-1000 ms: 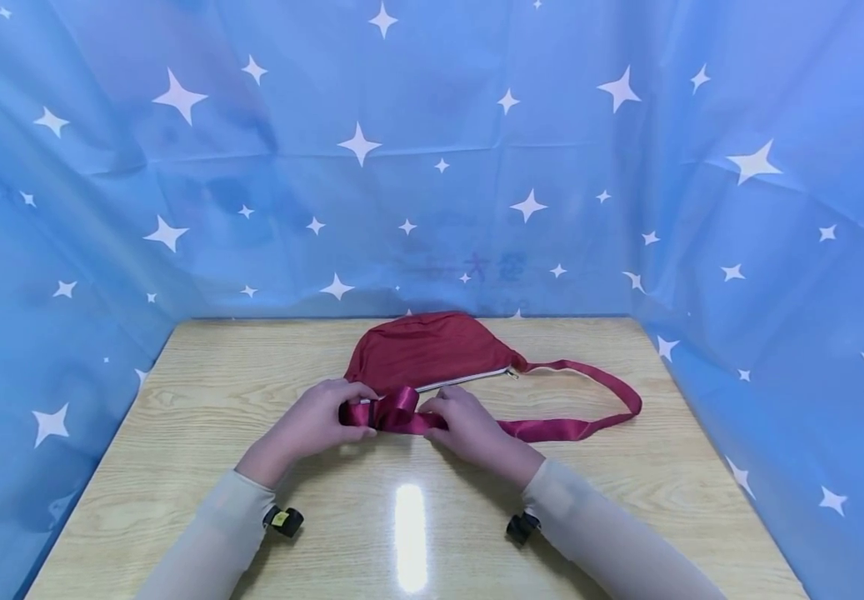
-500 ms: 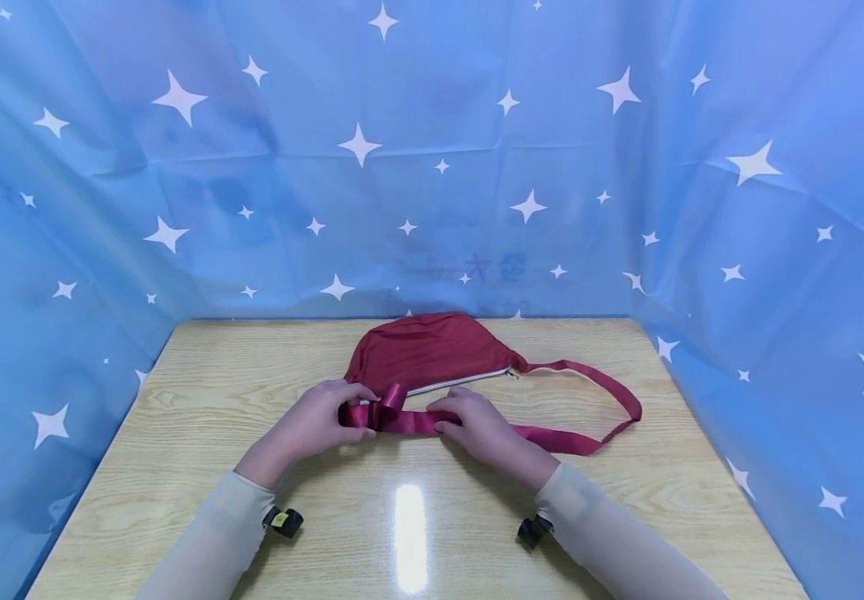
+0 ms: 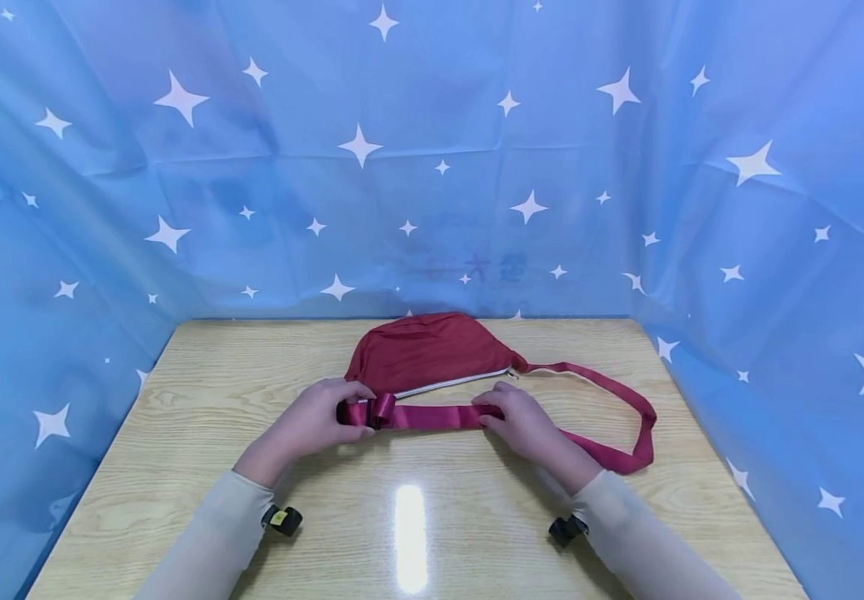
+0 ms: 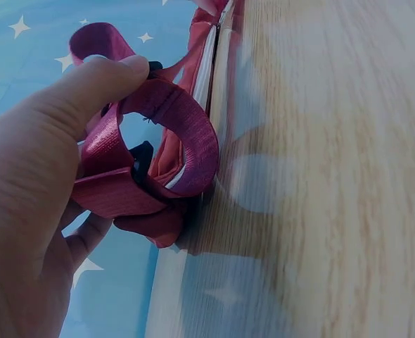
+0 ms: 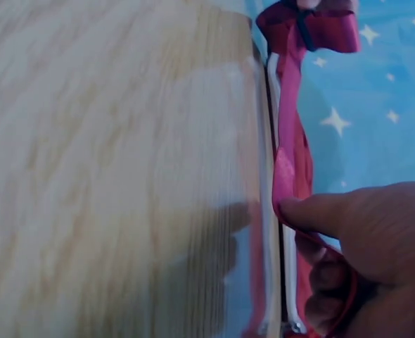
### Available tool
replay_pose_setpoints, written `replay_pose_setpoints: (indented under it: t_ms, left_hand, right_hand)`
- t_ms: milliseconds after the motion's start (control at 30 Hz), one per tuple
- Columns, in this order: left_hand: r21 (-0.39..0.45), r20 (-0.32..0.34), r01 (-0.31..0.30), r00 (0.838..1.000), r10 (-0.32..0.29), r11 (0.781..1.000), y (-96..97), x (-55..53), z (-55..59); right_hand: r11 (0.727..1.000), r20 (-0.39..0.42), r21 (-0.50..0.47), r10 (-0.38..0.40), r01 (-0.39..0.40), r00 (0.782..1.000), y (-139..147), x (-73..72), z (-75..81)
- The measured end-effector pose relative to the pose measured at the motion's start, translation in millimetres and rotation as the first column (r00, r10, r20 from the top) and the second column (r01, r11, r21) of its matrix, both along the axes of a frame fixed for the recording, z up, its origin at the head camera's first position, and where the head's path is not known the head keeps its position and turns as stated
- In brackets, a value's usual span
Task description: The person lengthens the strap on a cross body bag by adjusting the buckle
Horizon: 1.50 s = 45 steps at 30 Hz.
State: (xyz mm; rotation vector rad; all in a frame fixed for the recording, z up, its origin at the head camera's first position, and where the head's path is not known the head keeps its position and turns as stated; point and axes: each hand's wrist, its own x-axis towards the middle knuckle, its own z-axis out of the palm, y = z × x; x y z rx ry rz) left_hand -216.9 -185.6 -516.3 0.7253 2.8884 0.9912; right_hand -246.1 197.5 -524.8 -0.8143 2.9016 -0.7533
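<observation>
A dark red waist bag [image 3: 432,350] lies at the back of the table, with a white-edged zipper along its near side. My left hand [image 3: 315,421] holds the crimson strap by a black buckle [image 4: 143,163]; in the left wrist view the strap forms a round loop [image 4: 202,151] there. Thumb and fingers of my right hand [image 3: 519,421] pinch the same strap [image 3: 432,417] farther right. Between the two hands that stretch runs straight, just in front of the zipper [image 3: 450,383]. Past my right hand the strap bends round to the bag's right end.
The wooden table [image 3: 237,358] meets a blue curtain [image 3: 432,225] with white stars at its back and sides. A black wrist camera [image 3: 282,521] sits at the left cuff, another wrist camera [image 3: 568,529] at the right cuff.
My right hand has moved right along with the strap, and the stretch between the hands has grown longer. The upright strap loop beside my left hand has shrunk. My left hand has stayed in place.
</observation>
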Motion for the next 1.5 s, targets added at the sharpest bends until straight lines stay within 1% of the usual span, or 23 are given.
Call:
replay_pose_setpoints:
  t_ms: [167, 333, 433, 533, 667, 767, 867, 933, 1033, 1167, 1300, 1433, 1500]
  left_hand:
    - [-0.008, -0.001, -0.005, 1.000, 0.005, 1.000, -0.2, 0.0, 0.1]
    - [-0.010, -0.012, -0.004, 1.000, 0.004, 1.000, 0.1, -0.3, -0.2]
    - [-0.010, -0.017, -0.003, 1.000, 0.003, 1.000, 0.5, -0.7, 0.0]
    - [-0.009, -0.013, -0.003, 1.000, 0.002, 1.000, 0.9, -0.8, 0.4]
    - [-0.002, -0.003, 0.004, 1.000, -0.004, 1.000, 1.1, -0.9, 0.7]
    - [0.005, -0.002, 0.010, 1.000, -0.010, 1.000, 1.3, -1.1, 1.2]
    - [0.004, -0.014, 0.013, 1.000, -0.013, 1.000, 1.8, -1.4, 1.3]
    - [0.002, -0.020, 0.014, 1.000, -0.014, 1.000, 1.7, -1.7, 1.0]
    - [-0.002, -0.021, 0.015, 1.000, -0.015, 1.000, 1.8, -2.0, 0.4]
    - [-0.003, -0.007, 0.011, 1.000, -0.011, 1.000, 1.1, -2.0, -0.3]
    - [-0.004, -0.003, 0.009, 1.000, -0.009, 1.000, 0.1, -1.9, -1.0]
    - [-0.008, -0.010, 0.009, 1.000, -0.009, 1.000, -0.4, -2.0, -1.2]
    - [-0.006, -0.013, 0.009, 1.000, -0.009, 1.000, -0.7, -2.0, -1.3]
  right_hand:
    - [1.000, 0.009, 0.024, -0.017, 0.017, 1.000, 0.9, 0.3, 0.0]
    - [0.999, -0.019, 0.032, 0.025, -0.025, 0.999, -12.5, 3.1, 2.3]
    - [0.997, -0.066, 0.026, 0.067, -0.066, 0.996, -26.9, 3.4, 3.7]
    - [0.993, -0.101, 0.029, 0.115, -0.112, 0.988, -46.9, 1.5, 1.8]
    - [0.984, -0.108, 0.079, 0.169, -0.161, 0.980, -77.8, -0.5, -4.2]
    - [0.977, -0.110, 0.127, 0.186, -0.171, 0.976, -96.6, 0.9, -6.9]
    - [0.976, -0.117, 0.155, 0.172, -0.153, 0.978, -107.3, 3.2, -9.1]
    - [0.980, -0.108, 0.145, 0.153, -0.137, 0.982, -110.2, 4.6, -9.7]
    - [0.987, -0.071, 0.107, 0.132, -0.124, 0.989, -109.7, 5.8, -11.5]
    - [0.990, -0.010, 0.040, 0.139, -0.138, 0.990, -103.9, 7.3, -9.8]
    - [0.990, -0.012, -0.018, 0.141, -0.142, 0.990, -95.4, 6.1, -6.2]
    - [0.990, -0.031, -0.073, 0.116, -0.118, 0.993, -85.1, 2.7, -2.2]
    - [0.990, -0.025, -0.093, 0.104, -0.106, 0.994, -79.5, 1.7, 0.1]
